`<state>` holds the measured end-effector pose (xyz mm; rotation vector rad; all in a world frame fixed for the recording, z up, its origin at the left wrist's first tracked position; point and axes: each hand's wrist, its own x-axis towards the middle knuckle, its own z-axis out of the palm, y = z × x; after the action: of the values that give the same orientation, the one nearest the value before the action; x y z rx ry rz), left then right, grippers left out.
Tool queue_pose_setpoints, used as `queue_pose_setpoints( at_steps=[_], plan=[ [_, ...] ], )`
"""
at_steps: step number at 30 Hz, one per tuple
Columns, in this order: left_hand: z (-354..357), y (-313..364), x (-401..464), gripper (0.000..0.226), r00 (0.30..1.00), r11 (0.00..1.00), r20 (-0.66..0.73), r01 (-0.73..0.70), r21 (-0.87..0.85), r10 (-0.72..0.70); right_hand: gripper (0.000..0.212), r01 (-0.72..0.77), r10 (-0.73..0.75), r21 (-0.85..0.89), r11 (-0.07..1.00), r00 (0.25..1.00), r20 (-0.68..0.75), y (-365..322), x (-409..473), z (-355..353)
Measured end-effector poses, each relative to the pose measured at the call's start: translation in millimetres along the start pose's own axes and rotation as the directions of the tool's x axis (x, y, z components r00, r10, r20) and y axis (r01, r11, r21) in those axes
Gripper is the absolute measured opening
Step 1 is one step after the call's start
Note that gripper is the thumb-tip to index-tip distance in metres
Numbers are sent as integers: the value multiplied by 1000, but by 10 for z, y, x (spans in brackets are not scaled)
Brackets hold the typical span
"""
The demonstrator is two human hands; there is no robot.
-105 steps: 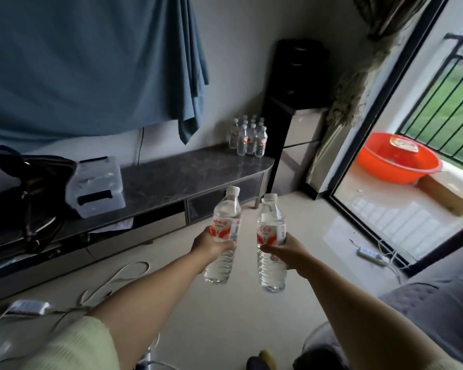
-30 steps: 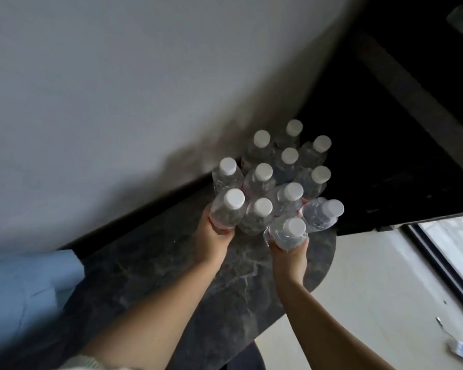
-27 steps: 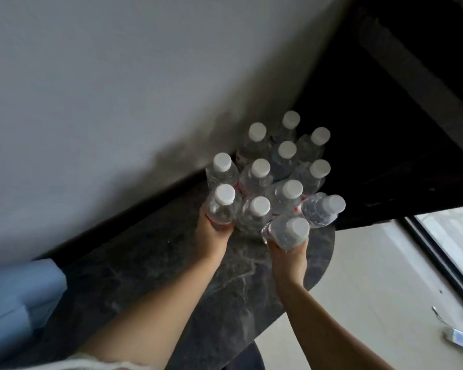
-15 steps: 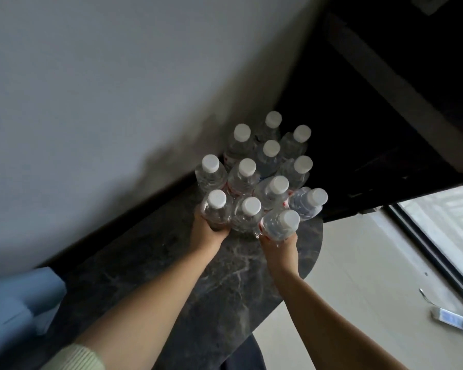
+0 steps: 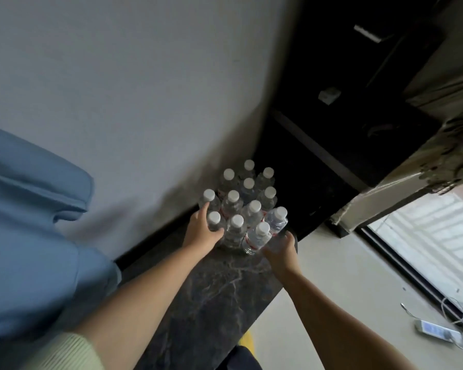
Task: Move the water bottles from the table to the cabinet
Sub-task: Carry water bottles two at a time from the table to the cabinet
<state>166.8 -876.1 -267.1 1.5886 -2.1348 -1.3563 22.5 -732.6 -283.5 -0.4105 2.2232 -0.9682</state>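
Bare forearms; a pale green ribbed knit sleeve (image 5: 72,352) covers the upper left arm.

Left hand (image 5: 202,231): fingertips hidden behind the front-left bottle (image 5: 213,221), palm side not visible. Right hand (image 5: 280,249): fingers tucked under the front-right bottle (image 5: 257,236), can't tell whether it grips or only touches. Back bottles (image 5: 247,180) mostly covered by the front rows, only caps show; labels too blurred to read. Bench (image 5: 211,303) cut off by the bottom edge. Blue cloth (image 5: 30,236) blurred, cut off at left. Black cabinet (image 5: 345,116) too dark for detail. Device on the floor (image 5: 436,331) too small to identify.
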Motion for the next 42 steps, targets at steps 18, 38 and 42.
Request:
queue_pose_setpoints(
  at_steps=[18,38,42],
  plan=[
    [-733,1232,-638,65,966,808,-7,-213,550,259,65,497,-332,-674,546,867,371,-1545,-396,-856],
    [-341,1262,-1835,64,914,844,-376,319,430,-154,66,866,-407,-446,227,501,764,-1554,-558,-1045],
    [-386,1075,-2280,57,862,831,-455,413,374,-224,64,916,-374,-378,132,400,837,-1474,-834,-880]
  ],
)
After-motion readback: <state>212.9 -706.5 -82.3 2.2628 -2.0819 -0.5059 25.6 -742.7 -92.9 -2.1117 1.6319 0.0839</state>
